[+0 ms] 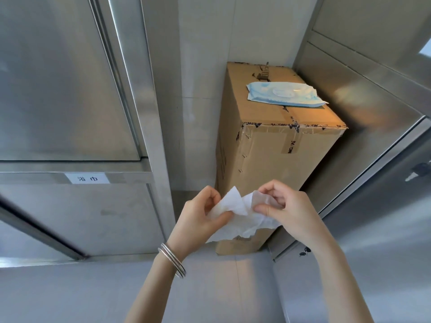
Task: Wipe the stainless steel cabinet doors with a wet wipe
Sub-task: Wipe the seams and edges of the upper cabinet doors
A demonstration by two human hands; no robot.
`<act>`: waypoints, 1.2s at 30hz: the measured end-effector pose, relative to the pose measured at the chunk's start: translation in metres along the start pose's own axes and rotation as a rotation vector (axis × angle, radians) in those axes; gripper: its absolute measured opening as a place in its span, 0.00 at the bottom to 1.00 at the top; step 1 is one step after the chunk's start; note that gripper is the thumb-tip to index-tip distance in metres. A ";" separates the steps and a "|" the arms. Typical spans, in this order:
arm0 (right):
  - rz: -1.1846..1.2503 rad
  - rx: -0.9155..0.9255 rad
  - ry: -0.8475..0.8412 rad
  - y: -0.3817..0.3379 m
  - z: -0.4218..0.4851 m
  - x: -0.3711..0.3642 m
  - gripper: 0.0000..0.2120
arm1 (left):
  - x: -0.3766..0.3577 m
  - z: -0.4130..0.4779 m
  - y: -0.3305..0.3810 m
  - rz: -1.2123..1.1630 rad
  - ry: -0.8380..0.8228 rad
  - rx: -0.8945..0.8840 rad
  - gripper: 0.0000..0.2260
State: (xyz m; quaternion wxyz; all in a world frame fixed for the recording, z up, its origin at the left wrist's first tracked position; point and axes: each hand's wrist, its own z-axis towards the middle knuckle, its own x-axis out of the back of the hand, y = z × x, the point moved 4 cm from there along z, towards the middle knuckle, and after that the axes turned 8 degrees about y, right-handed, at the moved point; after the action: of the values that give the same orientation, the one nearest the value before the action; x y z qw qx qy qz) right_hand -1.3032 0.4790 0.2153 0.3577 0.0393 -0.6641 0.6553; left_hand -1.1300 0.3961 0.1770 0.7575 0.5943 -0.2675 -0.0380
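**Status:** prep stage only. Judged approx. nil of the wiping is done.

**Item 1, wipe.** Wet wipe (235,213) is out of its pack and held in mid-air betw. both hands, in front of the cardboard box (268,159). It touches no door. It is part-opened and crumpled, w/ the lower edge hanging loose.

**Item 2, hands.**
- Left hand (200,213): grip narrow, thumb and fingers pinching the wipe's left side. Bangles (172,259) on the wrist.
- Right hand (286,206): grip narrow, pinching the right side.
- The hands look to be spreading the sheet, in my judgement.

**Item 3, supply.** Wipes pack (284,94) lies flat on top of the box. Cannot tell if the flap is sealed.

**Item 4, surfaces.**
- Left cabinet door (58,89) and right cabinet door (349,101) show no wet streaks.
- A dull smudge (107,212) is visible on the lower left panel, below the label (87,178).

**Outstanding:** finish opening the wipe, then wipe all door faces. None started, as far as can be seen.
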 end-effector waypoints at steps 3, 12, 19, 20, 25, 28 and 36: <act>-0.040 0.011 0.019 0.006 0.003 0.010 0.10 | 0.002 -0.001 -0.001 -0.074 0.053 0.063 0.12; -0.188 0.217 0.054 0.022 -0.007 -0.002 0.25 | -0.013 0.002 0.005 -0.159 0.095 0.251 0.11; 0.232 0.096 -0.068 0.039 -0.024 -0.036 0.26 | -0.032 -0.002 0.010 -0.388 0.164 0.398 0.06; 0.243 0.089 -0.012 0.040 -0.022 -0.036 0.22 | -0.031 -0.002 0.008 -0.325 0.205 0.378 0.06; 0.052 0.300 0.124 0.032 -0.012 -0.031 0.13 | -0.017 -0.014 0.002 0.216 0.368 0.114 0.18; -0.065 0.439 0.083 0.023 -0.007 -0.037 0.11 | -0.018 -0.023 0.003 0.508 0.263 -0.123 0.21; 0.113 0.486 -0.017 -0.011 -0.011 -0.069 0.10 | 0.014 -0.047 -0.004 0.385 0.459 -0.040 0.07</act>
State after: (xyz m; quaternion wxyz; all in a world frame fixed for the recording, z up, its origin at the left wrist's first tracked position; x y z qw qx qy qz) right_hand -1.2414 0.4580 0.1869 0.2948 0.0925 -0.4910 0.8145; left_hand -1.0960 0.4310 0.1711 0.8030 0.5108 -0.1963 0.2362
